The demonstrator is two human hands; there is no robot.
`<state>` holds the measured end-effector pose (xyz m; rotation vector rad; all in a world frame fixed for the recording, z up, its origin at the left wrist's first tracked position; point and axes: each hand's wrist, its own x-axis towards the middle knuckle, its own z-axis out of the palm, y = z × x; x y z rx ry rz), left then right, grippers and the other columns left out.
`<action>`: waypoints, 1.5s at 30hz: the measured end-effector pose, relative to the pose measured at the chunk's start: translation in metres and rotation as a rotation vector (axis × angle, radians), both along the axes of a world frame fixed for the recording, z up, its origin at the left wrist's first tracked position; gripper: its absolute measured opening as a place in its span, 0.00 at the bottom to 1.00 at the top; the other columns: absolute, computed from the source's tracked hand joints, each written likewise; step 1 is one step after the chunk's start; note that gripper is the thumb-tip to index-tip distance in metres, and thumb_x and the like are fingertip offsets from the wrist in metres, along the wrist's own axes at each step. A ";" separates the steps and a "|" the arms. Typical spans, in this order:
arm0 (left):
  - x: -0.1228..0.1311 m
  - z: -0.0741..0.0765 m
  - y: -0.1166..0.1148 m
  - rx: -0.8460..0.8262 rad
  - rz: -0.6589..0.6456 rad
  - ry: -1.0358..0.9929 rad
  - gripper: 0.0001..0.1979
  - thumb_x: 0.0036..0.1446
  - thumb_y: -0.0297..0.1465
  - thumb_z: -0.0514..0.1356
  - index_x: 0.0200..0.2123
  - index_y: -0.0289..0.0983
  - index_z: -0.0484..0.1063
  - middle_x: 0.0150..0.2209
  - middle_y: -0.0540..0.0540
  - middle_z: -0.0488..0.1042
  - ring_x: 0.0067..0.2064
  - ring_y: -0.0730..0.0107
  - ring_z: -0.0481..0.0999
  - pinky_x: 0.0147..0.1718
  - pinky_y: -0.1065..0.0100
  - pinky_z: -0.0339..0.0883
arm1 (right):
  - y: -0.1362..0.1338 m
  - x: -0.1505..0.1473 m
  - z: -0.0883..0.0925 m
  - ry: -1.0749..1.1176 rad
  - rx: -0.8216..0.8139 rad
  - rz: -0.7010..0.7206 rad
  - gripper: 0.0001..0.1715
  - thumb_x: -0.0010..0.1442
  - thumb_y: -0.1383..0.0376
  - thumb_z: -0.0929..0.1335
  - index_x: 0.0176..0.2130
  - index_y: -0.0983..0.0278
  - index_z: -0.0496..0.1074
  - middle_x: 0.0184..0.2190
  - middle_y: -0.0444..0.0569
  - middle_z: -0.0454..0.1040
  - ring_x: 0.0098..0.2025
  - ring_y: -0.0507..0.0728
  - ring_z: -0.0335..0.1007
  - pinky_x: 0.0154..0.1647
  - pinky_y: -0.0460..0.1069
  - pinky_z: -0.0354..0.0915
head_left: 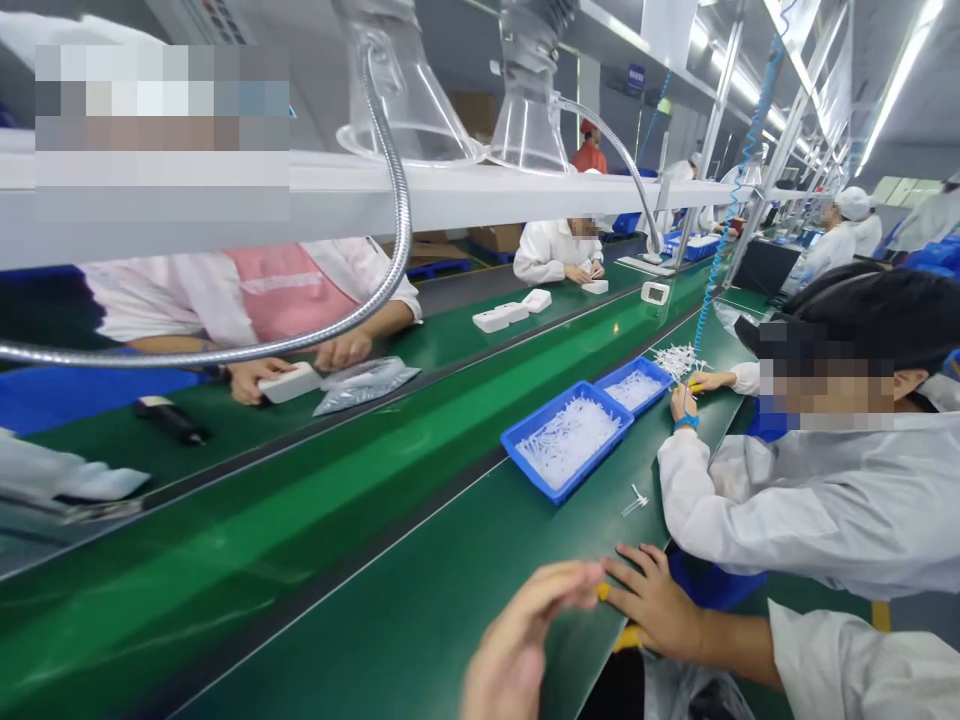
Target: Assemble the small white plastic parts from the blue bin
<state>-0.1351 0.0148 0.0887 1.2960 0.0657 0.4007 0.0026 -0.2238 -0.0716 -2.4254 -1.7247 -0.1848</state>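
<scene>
My left hand (517, 630) is raised over the near green bench, slightly blurred, fingers stretched and a little curved, holding nothing visible. Close to its fingertips, my right hand (660, 605) lies at the bench edge with fingers spread. Yellow parts (628, 638) show beneath and beside the right hand; they resemble tool handles, but the rest is hidden. Ahead of both hands lie a few small white plastic pieces (636, 500). Farther along stands a blue tray (511, 447) full of small white and clear parts, with a second blue tray (670, 378) behind it.
At right, a co-worker in a white coat (817, 500) handles a yellow-handled item beside a pile of white pieces (679, 360). A green conveyor belt (300, 540) runs along the left. Across it, another person holds a white casing (291, 382). A metal hose (401, 220) hangs overhead.
</scene>
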 end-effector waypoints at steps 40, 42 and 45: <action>0.034 -0.119 0.030 -0.879 -0.475 0.245 0.44 0.50 0.58 0.66 0.09 0.41 0.37 0.10 0.55 0.32 0.10 0.78 0.39 0.14 0.65 0.44 | -0.015 -0.003 -0.005 0.056 0.225 0.047 0.29 0.76 0.47 0.59 0.64 0.51 0.78 0.64 0.42 0.77 0.61 0.66 0.68 0.61 0.62 0.56; 0.028 -0.128 0.030 -0.919 -0.619 0.252 0.44 0.46 0.59 0.68 0.08 0.42 0.40 0.09 0.54 0.34 0.09 0.76 0.43 0.13 0.64 0.43 | -0.016 -0.002 -0.006 0.041 0.214 0.063 0.32 0.77 0.46 0.57 0.65 0.51 0.77 0.64 0.42 0.78 0.60 0.66 0.68 0.60 0.62 0.55; 0.019 -0.147 0.027 -0.941 -0.805 0.261 0.42 0.37 0.63 0.70 0.07 0.44 0.44 0.08 0.53 0.39 0.07 0.70 0.49 0.10 0.62 0.47 | -0.019 -0.001 -0.008 0.023 0.214 0.067 0.33 0.77 0.43 0.55 0.66 0.48 0.76 0.62 0.40 0.78 0.60 0.66 0.68 0.61 0.62 0.54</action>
